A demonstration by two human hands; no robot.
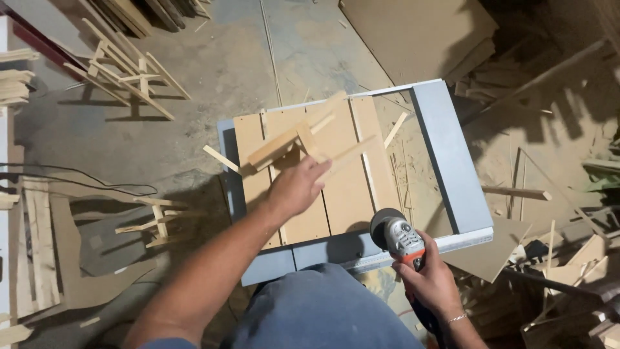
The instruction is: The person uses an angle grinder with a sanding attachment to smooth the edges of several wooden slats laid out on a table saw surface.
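Grey and orange plastic shows nearest the camera: an angle grinder (399, 238) sits in the right hand (431, 279), whose fingers wrap firmly round its body, the dark disc end pointing away over the front edge of the workbench (452, 168). A thin bracelet (457, 317) circles that wrist. Below, blue trousers (323, 310) fill the bottom of the view.

A little farther out, the left hand (298, 186) reaches across the bench with its fingers closed on a small pale wooden frame (303, 139), a loose-looking assembly of thin slats held tilted above the bench top. The frame is blurred, so how many slats it has is hard to tell, and the exact grip on it is probably a pinch at its lower bar. Beneath it lie flat tan boards (342, 187) side by side, laid inside the grey-blue rim of the bench, with a few loose sticks and sawdust in the open right part.

On the floor to the left stands another small slat frame (155, 216), and farther away, near the top left, a larger one (129, 74). A black cable (77, 179) runs along the concrete. Off-cuts and sheet scraps (549, 258) pile up on the right, and a big brown board (413, 32) lies at the far end.
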